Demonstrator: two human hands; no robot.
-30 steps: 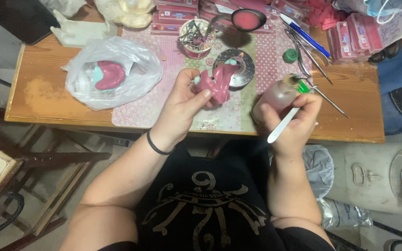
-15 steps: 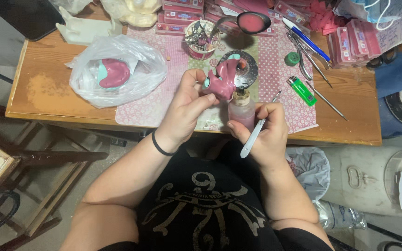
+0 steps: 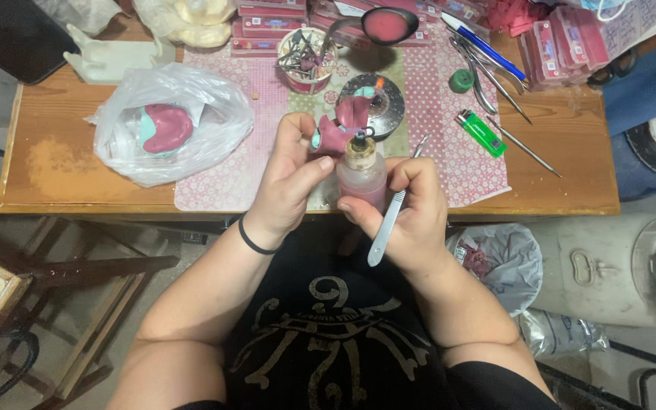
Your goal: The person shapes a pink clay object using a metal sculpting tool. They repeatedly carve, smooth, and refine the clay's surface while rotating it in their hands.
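Head view: our left hand grips the pink wax model over the table edge, seemingly near the flame. Our right hand clasps the small pink bottle and a metal tool, keeping both ready.

Between the left hand's fingers sits a matt pink wax-like denture model with pale teal parts. The right hand grips a small frosted-glass burner bottle with a cork-coloured collar, and a smooth, satiny metal spatula lies along its fingers. Beyond the fingertips stretch a matt worn brown wooden table, a crinkled glossy plastic bag and a shiny green plastic lighter.
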